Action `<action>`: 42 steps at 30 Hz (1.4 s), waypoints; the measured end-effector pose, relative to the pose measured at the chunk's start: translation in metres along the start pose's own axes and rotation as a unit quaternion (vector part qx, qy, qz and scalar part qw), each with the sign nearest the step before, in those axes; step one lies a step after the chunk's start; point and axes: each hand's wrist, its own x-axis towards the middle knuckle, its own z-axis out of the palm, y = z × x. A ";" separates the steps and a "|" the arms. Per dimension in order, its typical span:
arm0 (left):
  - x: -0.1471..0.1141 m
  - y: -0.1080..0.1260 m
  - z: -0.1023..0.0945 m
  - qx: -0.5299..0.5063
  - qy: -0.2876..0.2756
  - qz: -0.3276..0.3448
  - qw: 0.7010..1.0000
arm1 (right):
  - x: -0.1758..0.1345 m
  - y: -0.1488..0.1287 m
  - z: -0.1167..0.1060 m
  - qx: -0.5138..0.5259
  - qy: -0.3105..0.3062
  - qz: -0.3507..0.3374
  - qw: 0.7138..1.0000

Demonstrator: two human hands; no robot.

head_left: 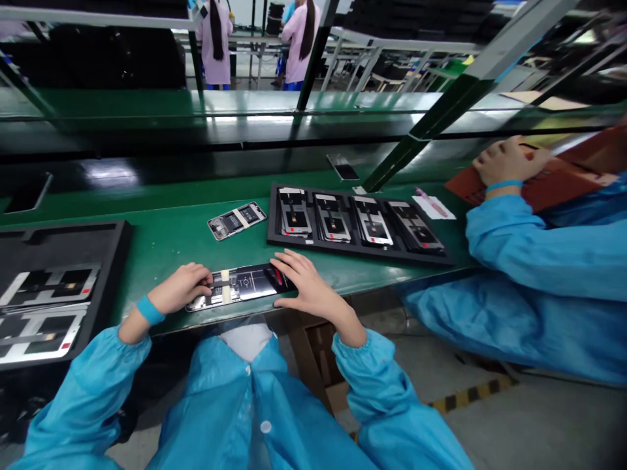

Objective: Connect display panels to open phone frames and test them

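Note:
Before me on the green bench lies an opened phone (pixel 215 299), its inner parts and a pale strip showing, with a dark screen panel (pixel 255 282) lying end to end with it. My left hand (pixel 181 287), a blue band at its wrist, curls its fingers and thumb closed over the phone's left end; the fingertips' exact hold is hidden. My right hand (pixel 308 282) straddles the panel's right end, fingers along the far edge and thumb at the near edge. A red mark shows by its fingers. A second opened phone (pixel 237 220) lies farther back.
A black tray (pixel 360 251) with stacked phone panels stands back right; another tray (pixel 110 281) stands left. A slanted green post (pixel 416 140) rises behind. At right, a co-worker's hand (pixel 509 160) rests on an orange-red box (pixel 553 179). Paper (pixel 435 207) lies nearby.

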 end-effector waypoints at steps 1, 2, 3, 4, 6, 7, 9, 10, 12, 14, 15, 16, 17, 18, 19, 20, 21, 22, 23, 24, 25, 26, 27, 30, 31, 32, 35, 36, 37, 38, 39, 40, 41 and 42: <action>-0.002 0.000 0.002 0.002 0.004 0.002 1.000 | 0.013 -0.006 0.001 0.003 -0.013 -0.025 1.000; -0.004 0.000 0.003 0.003 0.008 0.005 1.000 | 0.027 -0.012 0.001 0.008 -0.027 -0.049 0.998; -0.005 0.000 0.005 0.003 0.012 0.008 1.000 | 0.040 -0.018 0.003 0.015 -0.043 -0.071 0.996; -0.006 0.000 0.006 0.003 0.016 0.010 1.000 | 0.053 -0.023 0.005 0.022 -0.060 -0.092 0.994; -0.008 0.000 0.008 0.006 0.022 0.011 1.000 | 0.076 -0.033 0.009 0.036 -0.100 -0.128 0.986; -0.008 0.001 0.009 0.009 0.022 0.009 1.000 | 0.085 -0.038 0.011 0.042 -0.121 -0.142 0.981; -0.007 0.001 0.010 0.013 0.019 0.003 1.000 | 0.099 -0.044 0.015 0.050 -0.157 -0.160 0.973; -0.007 0.001 0.010 0.013 0.018 0.001 1.000 | 0.104 -0.045 0.016 0.051 -0.169 -0.164 0.970; -0.007 0.001 0.010 0.010 0.016 -0.001 1.000 | 0.109 -0.047 0.016 0.056 -0.187 -0.167 0.966; -0.009 0.001 0.007 -0.002 0.011 0.002 1.000 | 0.111 -0.047 0.014 0.068 -0.199 -0.168 0.963; -0.011 0.002 0.006 -0.013 0.010 0.006 1.000 | 0.112 -0.046 0.012 0.075 -0.202 -0.170 0.962; -0.013 0.002 0.006 -0.028 0.015 0.011 0.999 | 0.113 -0.046 0.011 0.080 -0.203 -0.171 0.961; -0.017 0.003 0.006 -0.040 0.032 0.015 0.999 | 0.113 -0.046 0.010 0.082 -0.201 -0.173 0.961; -0.021 0.005 0.008 -0.047 0.060 0.014 0.997 | 0.113 -0.046 0.009 0.080 -0.198 -0.173 0.962; -0.025 0.006 0.011 -0.044 0.094 0.011 0.995 | 0.113 -0.047 0.008 0.076 -0.195 -0.171 0.963; -0.029 0.007 0.015 -0.033 0.125 0.006 0.992 | 0.113 -0.048 0.008 0.068 -0.193 -0.167 0.965; -0.033 0.008 0.021 -0.015 0.146 0.000 0.989 | 0.113 -0.049 0.008 0.059 -0.189 -0.160 0.967; -0.036 0.008 0.026 0.005 0.154 -0.005 0.988 | 0.113 -0.050 0.009 0.050 -0.185 -0.152 0.970; -0.039 0.008 0.032 0.021 0.152 -0.007 0.988 | 0.112 -0.051 0.010 0.043 -0.177 -0.143 0.973; -0.041 0.008 0.036 0.031 0.146 -0.008 0.989 | 0.112 -0.052 0.012 0.036 -0.169 -0.133 0.976; -0.042 0.006 0.038 0.034 0.141 -0.009 0.989 | 0.111 -0.053 0.014 0.031 -0.161 -0.124 0.979; -0.043 0.005 0.039 0.034 0.140 -0.012 0.989 | 0.111 -0.054 0.017 0.026 -0.154 -0.115 0.981; -0.044 0.003 0.038 0.033 0.140 -0.015 0.990 | 0.111 -0.055 0.020 0.020 -0.148 -0.105 0.983; -0.050 -0.002 0.028 0.032 0.129 -0.030 0.991 | 0.112 -0.053 0.028 0.001 -0.130 -0.075 0.989; -0.053 -0.005 0.023 0.033 0.124 -0.040 0.991 | 0.112 -0.051 0.030 -0.002 -0.122 -0.069 0.990; -0.057 -0.007 0.019 0.033 0.121 -0.053 0.991 | 0.112 -0.048 0.033 -0.002 -0.113 -0.066 0.991; -0.073 -0.015 0.011 0.031 0.124 -0.097 0.987 | 0.113 -0.038 0.037 0.016 -0.098 -0.076 0.992; -0.078 -0.018 0.009 0.032 0.128 -0.113 0.985 | 0.113 -0.035 0.038 0.026 -0.095 -0.080 0.992; -0.083 -0.022 0.007 0.036 0.133 -0.129 0.982 | 0.113 -0.032 0.038 0.034 -0.093 -0.081 0.992; -0.088 -0.026 0.005 0.044 0.140 -0.148 0.978 | 0.112 -0.030 0.038 0.040 -0.089 -0.081 0.992; -0.091 -0.030 0.003 0.057 0.149 -0.168 0.973 | 0.111 -0.028 0.038 0.045 -0.084 -0.079 0.992; -0.092 -0.034 -0.001 0.074 0.160 -0.190 0.966 | 0.110 -0.027 0.038 0.049 -0.078 -0.079 0.993; -0.092 -0.038 -0.006 0.093 0.170 -0.215 0.957 | 0.109 -0.026 0.038 0.052 -0.074 -0.081 0.993; -0.089 -0.041 -0.012 0.111 0.176 -0.239 0.949 | 0.108 -0.025 0.038 0.056 -0.072 -0.085 0.992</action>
